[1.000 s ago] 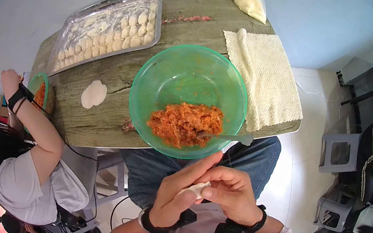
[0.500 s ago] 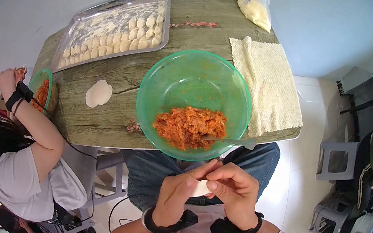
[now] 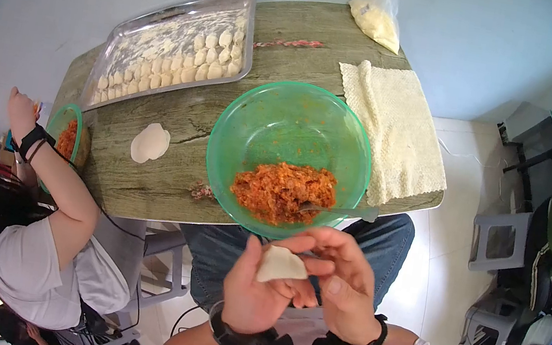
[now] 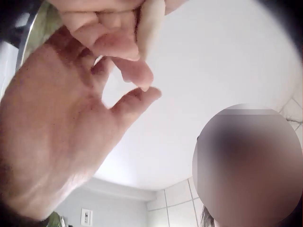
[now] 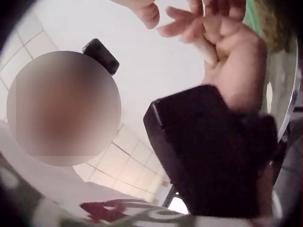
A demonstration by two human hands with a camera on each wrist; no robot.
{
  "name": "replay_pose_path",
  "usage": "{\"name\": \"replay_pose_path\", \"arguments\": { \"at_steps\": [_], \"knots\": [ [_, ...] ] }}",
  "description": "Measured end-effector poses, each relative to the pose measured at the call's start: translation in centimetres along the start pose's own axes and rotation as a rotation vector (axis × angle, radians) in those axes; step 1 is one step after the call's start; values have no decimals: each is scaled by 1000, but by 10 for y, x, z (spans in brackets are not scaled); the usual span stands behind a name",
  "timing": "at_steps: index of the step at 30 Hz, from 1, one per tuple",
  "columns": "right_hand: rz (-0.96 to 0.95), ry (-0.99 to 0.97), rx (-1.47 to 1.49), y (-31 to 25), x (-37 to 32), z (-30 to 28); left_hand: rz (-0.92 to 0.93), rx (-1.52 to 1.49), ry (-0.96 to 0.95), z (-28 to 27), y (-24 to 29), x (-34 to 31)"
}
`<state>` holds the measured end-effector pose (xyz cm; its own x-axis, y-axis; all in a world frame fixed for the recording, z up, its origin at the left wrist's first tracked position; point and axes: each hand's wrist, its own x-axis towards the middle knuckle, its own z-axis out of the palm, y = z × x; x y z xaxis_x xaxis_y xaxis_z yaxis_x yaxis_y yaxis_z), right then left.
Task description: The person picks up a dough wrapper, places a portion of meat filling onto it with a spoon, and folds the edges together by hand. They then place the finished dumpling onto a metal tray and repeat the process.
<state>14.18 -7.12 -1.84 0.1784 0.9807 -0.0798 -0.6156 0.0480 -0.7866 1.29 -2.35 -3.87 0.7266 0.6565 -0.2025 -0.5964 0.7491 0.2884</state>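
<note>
A pale, half-round folded dumpling [image 3: 282,266] lies in my left hand [image 3: 255,299], between the upright thumb and the curled fingers. My right hand [image 3: 351,299] is beside it, its fingertips close to the dumpling's right end and its thumb held apart. The left wrist view shows the dumpling [image 4: 150,28] edge-on at the top, with the right hand [image 4: 61,127] at the left. Just beyond the hands stands a green bowl [image 3: 229,105] of reddish filling [image 3: 280,191], a spoon [image 3: 348,212] leaning in it. One flat dough wrapper [image 3: 150,144] lies left of the bowl.
A metal tray [image 3: 247,40] of floured dumplings sits at the back left. A cream cloth [image 3: 403,134] covers the right side of the table, below a bag of flour-like powder [image 3: 377,23]. Another person [image 3: 44,245] sits at the left by a smaller green bowl [image 3: 63,113].
The dumpling has turned in my left hand, so its flat side now shows. My right thumb and fingers have come off its edge and spread apart. The other person's hand has risen slightly.
</note>
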Motion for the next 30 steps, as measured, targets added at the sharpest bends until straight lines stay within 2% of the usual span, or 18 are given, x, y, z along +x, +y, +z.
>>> {"name": "replay_pose_path", "arguments": {
  "at_steps": [1,2,4,5,6,8,11,15,18,20,21,23,30],
  "knots": [
    [116,-11,146,-2,1,4,-8,-21,11,3,-6,0],
    [112,-7,145,-3,3,4,-13,-21,9,2,-11,1],
    [313,-56,292,-4,7,5,-32,147,23,-2,-21,3],
    [327,-37,303,-3,7,4,74,-28,439,6,-33,7],
    [327,-36,303,-2,8,3,73,-28,440,9,-29,5],
    [374,-21,319,-1,8,2,10,168,60,12,-18,5],
    [447,55,246,-4,10,6,47,229,83,5,-23,4],
    [416,-25,343,-2,12,0,21,290,160,16,-21,6],
    [396,-7,248,6,13,-4,49,304,117,13,-22,7],
    [326,29,120,15,11,-8,62,342,242,18,-23,7],
    [326,29,121,17,10,-7,62,342,243,19,-23,7],
    [199,65,117,22,9,-2,73,424,294,22,-24,8],
    [148,110,-18,22,6,3,143,636,395,21,-25,5]
  ]
}}
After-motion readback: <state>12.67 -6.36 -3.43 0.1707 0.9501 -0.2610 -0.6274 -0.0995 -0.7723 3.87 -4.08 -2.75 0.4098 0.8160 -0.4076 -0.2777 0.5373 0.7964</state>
